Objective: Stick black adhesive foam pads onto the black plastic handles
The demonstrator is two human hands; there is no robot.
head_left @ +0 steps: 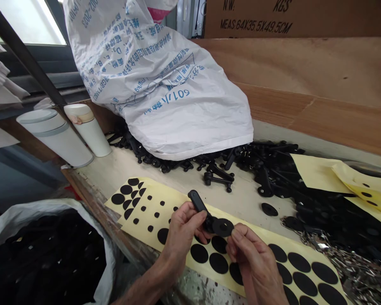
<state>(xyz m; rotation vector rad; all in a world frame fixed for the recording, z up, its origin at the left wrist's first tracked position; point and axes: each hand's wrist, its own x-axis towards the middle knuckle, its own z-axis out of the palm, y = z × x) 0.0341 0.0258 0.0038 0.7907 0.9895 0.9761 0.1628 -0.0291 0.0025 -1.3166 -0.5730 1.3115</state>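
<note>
My left hand (180, 231) pinches a black plastic lever handle (197, 202) between thumb and fingers, over a yellow backing sheet (167, 201) dotted with black round adhesive pads (199, 253). My right hand (254, 262) holds a black ring-shaped pad (224, 227) by its edge, right against the lever's round head. The head is partly hidden behind the pad and my left fingers. Beyond my hands, a heap of black levers (217, 177) lies on the bench, and one loose black disc (269, 209) sits near it.
A white woven sack (155, 89) slumps over the black parts at the back. An open bag of black parts (47, 254) stands at lower left. Silver metal pieces (346, 262) and more yellow sheets (317, 173) lie to the right. Two white tumblers (53, 135) stand at the left.
</note>
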